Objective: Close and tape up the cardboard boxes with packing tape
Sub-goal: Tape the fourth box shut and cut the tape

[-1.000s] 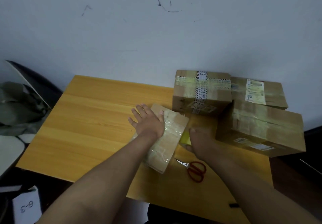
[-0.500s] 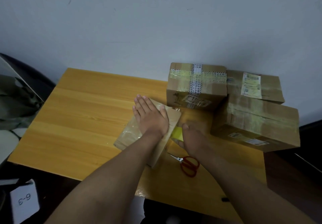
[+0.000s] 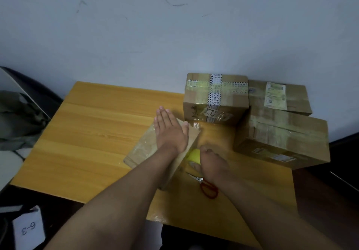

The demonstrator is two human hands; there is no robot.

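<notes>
Head view: scissors (image 3: 207,186) beside right hand (image 3: 211,164), taped boxes (image 3: 216,99) behind.

tape roll (image 3: 194,155) mostly hidden, scissors (image 3: 208,187) half hidden

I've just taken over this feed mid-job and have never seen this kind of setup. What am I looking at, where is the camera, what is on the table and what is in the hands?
There is no machine here: a person works with bare hands, and the one camera sits on their head, looking forward and down. The left hand lies flat, fingers spread, on a small flat cardboard box already covered in clear tape. The right hand grips a yellow roll of packing tape at that box's right edge. Red-handled scissors lie on the wooden table just below that hand. Three larger taped boxes sit at the back right: one with printed black-and-white tape, one with a shipping label, and a big one in front.
</notes>
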